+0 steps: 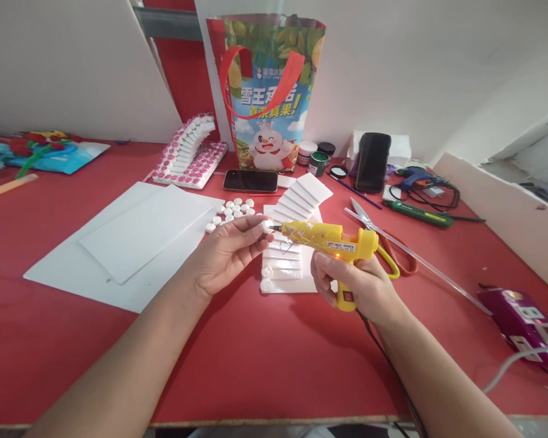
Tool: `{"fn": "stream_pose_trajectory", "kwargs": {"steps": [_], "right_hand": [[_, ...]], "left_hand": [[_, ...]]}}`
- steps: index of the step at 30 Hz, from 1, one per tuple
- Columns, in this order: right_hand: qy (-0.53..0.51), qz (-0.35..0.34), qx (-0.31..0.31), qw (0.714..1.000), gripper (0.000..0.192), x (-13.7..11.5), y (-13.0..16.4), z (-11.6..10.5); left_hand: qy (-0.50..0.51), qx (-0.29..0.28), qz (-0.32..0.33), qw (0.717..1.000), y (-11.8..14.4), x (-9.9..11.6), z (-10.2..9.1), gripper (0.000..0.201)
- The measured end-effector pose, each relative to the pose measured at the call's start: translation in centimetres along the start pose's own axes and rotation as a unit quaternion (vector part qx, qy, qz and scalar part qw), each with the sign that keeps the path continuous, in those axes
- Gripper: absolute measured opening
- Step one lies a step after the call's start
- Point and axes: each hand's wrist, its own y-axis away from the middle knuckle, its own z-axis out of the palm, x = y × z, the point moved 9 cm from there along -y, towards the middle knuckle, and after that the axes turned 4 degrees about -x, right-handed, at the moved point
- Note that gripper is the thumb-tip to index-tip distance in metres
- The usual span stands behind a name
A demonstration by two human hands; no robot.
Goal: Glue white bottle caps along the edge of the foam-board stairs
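Small white cap (pixel 266 226), likely light, rigid and easily dropped, is pinched at its rim by left hand (pixel 226 252) fingertips above the foam strips (pixel 287 258), nozzle of yellow glue gun (pixel 331 240) touching it, right hand (pixel 358 286) fingers wrapped on the grip.

1. The small white cap (pixel 266 226) is mostly covered by the left hand (pixel 228 249) fingertips.
2. The glue gun (pixel 333 243) handle is hidden inside the right hand (pixel 356 283) fingers.
3. The purple device (pixel 523 319) is cut by the right edge.
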Motion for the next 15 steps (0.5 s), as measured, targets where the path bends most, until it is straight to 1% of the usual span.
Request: {"fn": "stream_pose_trajectory", "kwargs": {"steps": [9,15], "right_hand": [[0.009,0.011,0.014,1.000,0.044,0.37,-0.01,-0.32],[-0.003,-0.002,0.020,1.000,0.043,0.06,-0.08,-0.44]], "left_hand": [[0.010,0.013,0.001,1.000,0.05,0.06,-0.17,0.015],[-0.013,0.002,0.006,1.000,0.14,0.01,0.06,0.018]]}}
